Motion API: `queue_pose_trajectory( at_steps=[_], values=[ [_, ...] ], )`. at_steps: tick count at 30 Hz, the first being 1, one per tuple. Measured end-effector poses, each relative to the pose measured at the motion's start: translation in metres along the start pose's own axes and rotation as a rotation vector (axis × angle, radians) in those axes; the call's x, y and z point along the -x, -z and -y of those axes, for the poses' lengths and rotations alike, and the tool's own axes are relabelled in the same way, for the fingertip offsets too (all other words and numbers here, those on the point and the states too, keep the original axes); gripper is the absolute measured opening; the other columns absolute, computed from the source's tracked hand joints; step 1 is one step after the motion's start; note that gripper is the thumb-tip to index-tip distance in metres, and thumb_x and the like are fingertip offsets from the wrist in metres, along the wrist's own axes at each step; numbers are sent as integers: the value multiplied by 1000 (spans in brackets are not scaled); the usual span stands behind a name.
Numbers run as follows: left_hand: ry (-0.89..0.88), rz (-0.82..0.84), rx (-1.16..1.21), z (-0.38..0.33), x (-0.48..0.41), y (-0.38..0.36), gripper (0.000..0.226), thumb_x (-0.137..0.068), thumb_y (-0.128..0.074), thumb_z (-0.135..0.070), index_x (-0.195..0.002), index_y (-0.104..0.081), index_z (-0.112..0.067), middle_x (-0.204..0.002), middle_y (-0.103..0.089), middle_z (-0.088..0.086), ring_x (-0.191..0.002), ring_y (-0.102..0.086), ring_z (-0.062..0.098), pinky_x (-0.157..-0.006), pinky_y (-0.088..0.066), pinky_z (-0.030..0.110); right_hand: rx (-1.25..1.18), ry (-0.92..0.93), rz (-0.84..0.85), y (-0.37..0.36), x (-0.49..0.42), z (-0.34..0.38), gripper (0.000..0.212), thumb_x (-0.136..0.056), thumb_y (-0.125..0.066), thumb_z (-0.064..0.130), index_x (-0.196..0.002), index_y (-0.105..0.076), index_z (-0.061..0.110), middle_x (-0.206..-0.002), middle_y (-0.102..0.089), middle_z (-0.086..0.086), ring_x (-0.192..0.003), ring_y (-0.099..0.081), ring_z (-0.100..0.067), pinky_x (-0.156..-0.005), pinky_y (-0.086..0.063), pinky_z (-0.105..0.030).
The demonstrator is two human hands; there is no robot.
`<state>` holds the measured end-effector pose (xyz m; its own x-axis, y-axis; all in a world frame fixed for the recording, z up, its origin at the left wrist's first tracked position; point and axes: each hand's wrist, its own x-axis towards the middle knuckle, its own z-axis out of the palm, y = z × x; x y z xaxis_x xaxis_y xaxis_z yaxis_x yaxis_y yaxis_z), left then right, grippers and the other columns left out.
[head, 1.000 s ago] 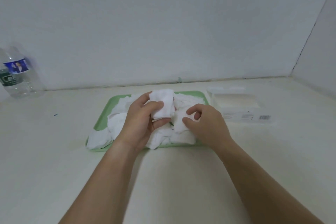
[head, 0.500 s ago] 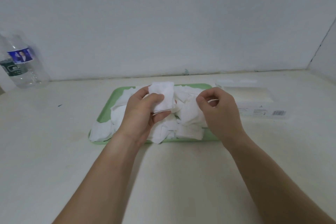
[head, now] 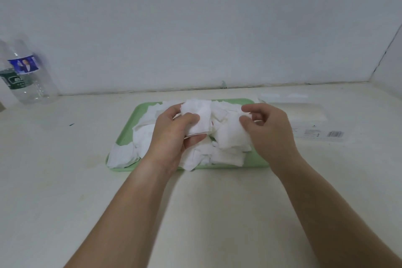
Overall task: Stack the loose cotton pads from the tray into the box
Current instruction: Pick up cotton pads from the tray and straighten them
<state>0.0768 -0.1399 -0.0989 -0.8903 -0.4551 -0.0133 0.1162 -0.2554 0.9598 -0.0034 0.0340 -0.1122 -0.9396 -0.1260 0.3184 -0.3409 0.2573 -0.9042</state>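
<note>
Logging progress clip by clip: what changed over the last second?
The right hand rose from the pile on the tray, pinching up one cotton pad, which it now holds beside the stack gripped by the left hand. The left hand's grip, the tray, the box and the bottle are unchanged.

The tray sits in the middle of the surface, with the pile of cotton pads heaped on it and spilling over its near-left corner. The box lies just right of the tray. A bottle stands at the far left (close by the wall), well apart from both. Above the pile, the left grip holds a small stack of pads; the right grip, just to its right, pinches one pad.
</note>
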Motion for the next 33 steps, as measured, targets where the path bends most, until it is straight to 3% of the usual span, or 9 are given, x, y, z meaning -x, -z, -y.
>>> queue_pose_trajectory(
  at_steps=[3, 5, 10, 14, 18, 23, 26, 31, 33],
  values=[
    [-16, 12, -15, 1, 2, -3, 29, -93, -64, -2, -122, -64, -9, -100, -75, 6, -79, -75, 14, -65, -59, 26, -397, -90, 107, 7, 4, 10, 16, -94, -65, 8, -94, -76, 19, -77, -62, -2, -75, -60, -13, -75, -55, -39],
    [-21, 47, -35, 2, 3, -5, 30, -94, -65, -3, -122, -63, -9, -102, -76, 6, -83, -75, 15, -68, -60, 27, -641, -157, 227, 10, 9, 18, 13, -95, -62, 7, -95, -73, 13, -88, -72, -9, -82, -68, -21, -75, -59, -38],
    [-28, 165, -101, 5, 6, -9, 30, -94, -67, -3, -124, -63, -8, -105, -78, 8, -98, -76, 26, -73, -62, 32, -794, -160, 353, 8, 13, 23, 17, -80, -68, 15, -97, -69, 10, -93, -74, -13, -86, -69, -25, -77, -59, -37],
    [-38, 250, -125, 5, 9, -12, 29, -94, -69, -6, -122, -65, -9, -105, -77, 12, -98, -76, 27, -79, -63, 37, -624, -104, 305, 6, 13, 20, 12, -81, -75, 15, -92, -73, 14, -96, -74, -15, -85, -70, -26, -73, -58, -40],
    [-25, 312, -105, 3, 12, -14, 25, -96, -66, -9, -121, -65, -8, -107, -77, 13, -99, -75, 28, -79, -63, 34, -424, -69, 227, 4, 14, 18, 6, -88, -73, 8, -90, -73, 13, -90, -75, -9, -75, -69, -19, -59, -53, -28],
    [-7, 282, -96, 1, 11, -14, 22, -102, -58, -18, -117, -69, -8, -111, -76, 14, -104, -74, 29, -81, -62, 39, -283, 22, 125, 0, 16, 20, 6, -85, -76, 10, -86, -73, 16, -78, -71, 0, -63, -65, -14, -54, -50, -26],
    [-32, 283, -113, -1, 15, -16, 30, -93, -72, -27, -117, -69, -9, -108, -77, 14, -99, -75, 26, -77, -62, 36, -186, 83, 76, -5, 18, 20, 8, -84, -78, 19, -80, -72, 22, -74, -69, 5, -58, -59, -11, -57, -47, -27],
    [-103, 48, -61, -2, 7, -9, 29, -90, -70, -1, -118, -65, -9, -94, -78, 7, -87, -76, 22, -68, -61, 31, -115, 17, -16, 3, 11, 12, 21, -97, -61, 28, -80, -71, 21, -68, -71, 7, -62, -58, -8, -70, -51, -41],
    [-105, -34, 18, -7, 3, -2, 30, -91, -69, -3, -120, -64, -10, -96, -77, 5, -82, -75, 15, -64, -59, 24, -18, 5, 59, 7, 8, 6, 16, -93, -65, 20, -80, -73, 26, -70, -72, 9, -60, -58, 1, -66, -47, -27]
  ],
)
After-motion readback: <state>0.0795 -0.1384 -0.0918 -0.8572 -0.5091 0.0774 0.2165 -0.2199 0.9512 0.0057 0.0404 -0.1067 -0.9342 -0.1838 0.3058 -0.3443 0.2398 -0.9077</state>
